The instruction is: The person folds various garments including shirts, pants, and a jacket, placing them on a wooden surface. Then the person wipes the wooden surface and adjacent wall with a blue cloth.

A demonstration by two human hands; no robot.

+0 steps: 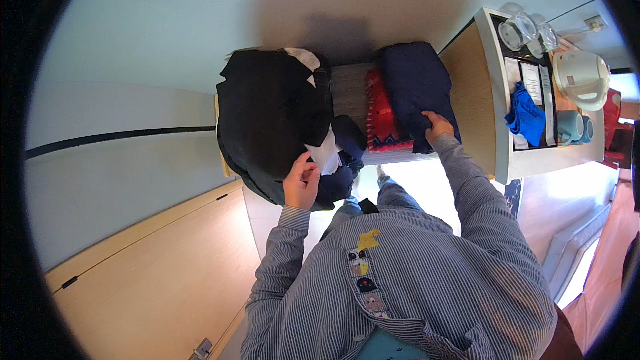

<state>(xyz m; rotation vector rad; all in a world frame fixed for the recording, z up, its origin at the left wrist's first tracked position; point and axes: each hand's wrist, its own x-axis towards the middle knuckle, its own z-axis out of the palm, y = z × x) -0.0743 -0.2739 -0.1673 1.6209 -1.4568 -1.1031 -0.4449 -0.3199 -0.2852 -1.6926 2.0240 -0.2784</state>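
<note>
Nearest, at the bottom of the frame, a striped shirt (pixel 427 267) with small animal patches down its front fills the centre. Left of centre, the left hand (pixel 301 183) is raised with its fingers curled toward the thumb, just beside a white piece (pixel 325 155) at the edge of a black bundle (pixel 267 113); whether its grip is clamped on that piece, I cannot tell. Right of centre, the right hand (pixel 438 125) rests on the near edge of a navy folded cloth (pixel 415 80), its fingers on the fabric (whether they pinch it is unclear).

The black bundle bulks large in the upper left-centre, a darker roll of cloth (pixel 349 135) against its right side. The navy cloth lies in the upper middle, partly over a red patterned cloth (pixel 381 107), on a grey tabletop (pixel 351 90).

Toward the upper right, a cabinet (pixel 470 87) carries a crumpled blue cloth (pixel 527 117), pale blue mugs (pixel 569 125), a cream kettle (pixel 580 80) and clear glasses (pixel 518 31). A pale wall (pixel 160 47) stands behind, shadowed at top centre.
</note>
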